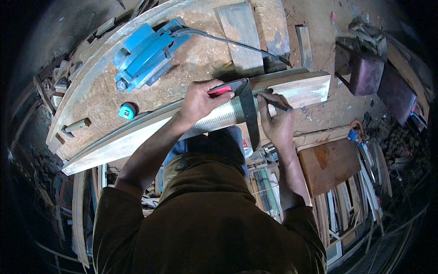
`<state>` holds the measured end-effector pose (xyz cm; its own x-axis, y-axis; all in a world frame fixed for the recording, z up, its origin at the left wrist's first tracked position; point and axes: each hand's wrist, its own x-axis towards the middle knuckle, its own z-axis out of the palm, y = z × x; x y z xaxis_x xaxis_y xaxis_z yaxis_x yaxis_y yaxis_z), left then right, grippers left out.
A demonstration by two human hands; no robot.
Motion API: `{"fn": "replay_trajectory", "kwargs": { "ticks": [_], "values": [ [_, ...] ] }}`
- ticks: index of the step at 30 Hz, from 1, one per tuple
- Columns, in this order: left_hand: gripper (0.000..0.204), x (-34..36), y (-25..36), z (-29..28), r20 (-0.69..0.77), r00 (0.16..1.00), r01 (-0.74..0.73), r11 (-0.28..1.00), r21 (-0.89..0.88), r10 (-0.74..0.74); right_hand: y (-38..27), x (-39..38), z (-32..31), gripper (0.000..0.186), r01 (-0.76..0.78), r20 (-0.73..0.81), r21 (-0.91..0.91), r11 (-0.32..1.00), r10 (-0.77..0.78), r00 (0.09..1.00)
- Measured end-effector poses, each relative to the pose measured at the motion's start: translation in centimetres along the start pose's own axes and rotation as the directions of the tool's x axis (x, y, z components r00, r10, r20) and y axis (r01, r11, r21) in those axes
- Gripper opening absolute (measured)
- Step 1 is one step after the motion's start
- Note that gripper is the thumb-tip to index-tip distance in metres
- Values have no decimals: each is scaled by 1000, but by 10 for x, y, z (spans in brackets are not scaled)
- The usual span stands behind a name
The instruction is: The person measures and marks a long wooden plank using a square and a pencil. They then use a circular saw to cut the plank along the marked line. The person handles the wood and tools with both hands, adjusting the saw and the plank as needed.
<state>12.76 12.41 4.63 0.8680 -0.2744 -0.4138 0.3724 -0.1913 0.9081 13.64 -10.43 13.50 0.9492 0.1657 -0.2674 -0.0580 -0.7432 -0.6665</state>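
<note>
A long pale wooden board [299, 90] lies along the bench's near edge, close to my body. My left hand [200, 101] is closed around the black and red handle of a try square [248, 107], whose dark blade crosses the board's face and hangs past its near edge. Just right of the blade, my right hand [277, 121] pinches a dark, slim pencil [278, 106] over the board. The fingertips and the pencil's point are partly hidden, so contact with the wood cannot be made out.
A blue electric planer [148, 55] with a black cord rests on the dusty workbench [191, 64]. Nearby are a turquoise tape measure [128, 110] and a hammer-like tool [76, 126]. A brown panel [329, 165] and stacked wood strips stand at lower right.
</note>
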Motion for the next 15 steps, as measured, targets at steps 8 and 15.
{"fn": "replay_trajectory", "kwargs": {
  "ticks": [8,15],
  "values": [
    [28,3,15,-2,-13,1000,21,996,82,-20,18,-21,-8,18,-221,-130,348,911,280,951],
    [28,5,9,6,-68,996,-50,997,61,54,26,-46,-4,25,-246,-185,389,888,336,923]
  ]
}}
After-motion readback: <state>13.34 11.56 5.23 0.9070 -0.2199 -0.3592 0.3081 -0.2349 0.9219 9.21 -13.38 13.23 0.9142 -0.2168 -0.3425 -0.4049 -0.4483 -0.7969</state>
